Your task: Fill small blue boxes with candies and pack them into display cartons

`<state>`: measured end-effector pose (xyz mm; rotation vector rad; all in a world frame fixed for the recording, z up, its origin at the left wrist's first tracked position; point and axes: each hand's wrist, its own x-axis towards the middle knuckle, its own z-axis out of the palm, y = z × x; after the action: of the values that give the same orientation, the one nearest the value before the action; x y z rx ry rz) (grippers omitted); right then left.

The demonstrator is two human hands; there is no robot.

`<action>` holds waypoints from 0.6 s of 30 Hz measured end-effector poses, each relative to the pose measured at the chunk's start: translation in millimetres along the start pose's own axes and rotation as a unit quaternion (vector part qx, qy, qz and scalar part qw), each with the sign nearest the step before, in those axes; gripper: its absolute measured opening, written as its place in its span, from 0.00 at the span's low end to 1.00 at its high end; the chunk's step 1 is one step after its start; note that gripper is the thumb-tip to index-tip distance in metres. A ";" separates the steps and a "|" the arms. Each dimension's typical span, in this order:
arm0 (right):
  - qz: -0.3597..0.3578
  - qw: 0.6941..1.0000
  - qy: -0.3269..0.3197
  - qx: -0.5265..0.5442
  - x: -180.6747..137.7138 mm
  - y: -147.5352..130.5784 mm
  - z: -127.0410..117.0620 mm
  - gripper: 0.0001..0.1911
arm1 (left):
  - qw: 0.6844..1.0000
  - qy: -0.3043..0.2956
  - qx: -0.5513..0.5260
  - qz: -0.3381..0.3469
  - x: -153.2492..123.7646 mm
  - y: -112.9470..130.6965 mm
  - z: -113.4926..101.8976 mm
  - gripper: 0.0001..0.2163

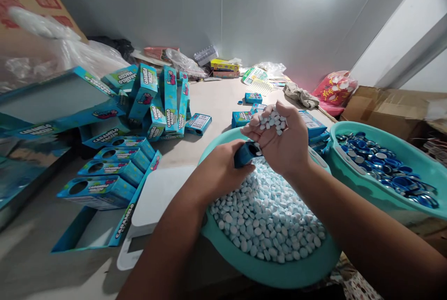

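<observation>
Behind and to the left of the turquoise basin (279, 279) spreads a pale table (216, 99). A second basin (412, 152) stands to its right. Well left of the turquoise basin lies an open carton tray (91, 228), with a white scale (160, 197) between them. Over the turquoise basin, the right hand (289, 137) is palm up, fingers open and slightly curved; the left hand (225, 165) has its fingers closed around a blue container (244, 154), mouth tilted toward that palm. Blue-and-silver caps (401, 183) lie in the second basin; pale candies (274, 120) fill the right palm and the turquoise basin.
</observation>
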<state>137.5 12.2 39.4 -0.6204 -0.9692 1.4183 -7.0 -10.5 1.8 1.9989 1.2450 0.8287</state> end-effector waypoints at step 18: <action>0.011 0.997 -0.064 -0.032 -1.7 -2.6 3.9 0.17 | 0.998 0.021 0.063 0.017 -0.1 -3.5 0.8 0.11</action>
<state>135.8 9.5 43.2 -0.5949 -1.1151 1.4654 -8.3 -9.6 -1.4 2.1175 1.3200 0.8307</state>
